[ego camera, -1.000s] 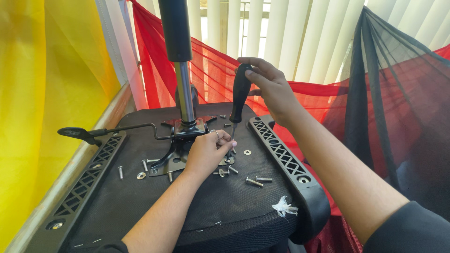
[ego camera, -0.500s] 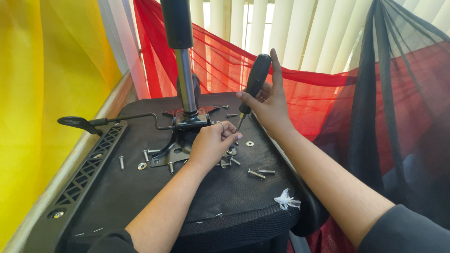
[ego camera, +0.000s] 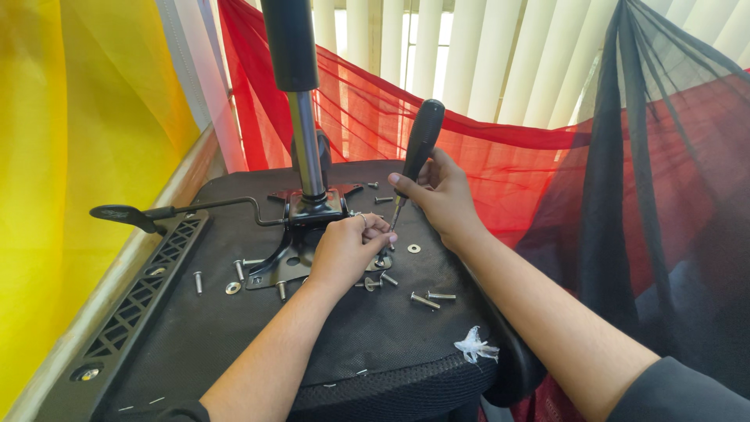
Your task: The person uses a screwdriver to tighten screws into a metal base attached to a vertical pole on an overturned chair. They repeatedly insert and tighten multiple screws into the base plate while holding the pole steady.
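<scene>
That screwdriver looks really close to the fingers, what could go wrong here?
The screwdriver in the right hand points down right beside the left hand, which pinches something small at the metal plate. If the tip slips, it might jab those fingers. Loose screws and a washer lie on the upturned chair seat; a bump could roll them off.

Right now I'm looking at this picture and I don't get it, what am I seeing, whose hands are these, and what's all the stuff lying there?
The camera sits on a person's head and looks down at their own two bare hands. Under them lies an office chair seat turned upside down, its metal post sticking up and a lever off to the side. The right hand holds a black-handled screwdriver, tip pointing down. The left hand pinches something small at the metal plate; what it is cannot be made out. Loose screws and washers are scattered over the seat. Coloured netting hangs behind.
</scene>
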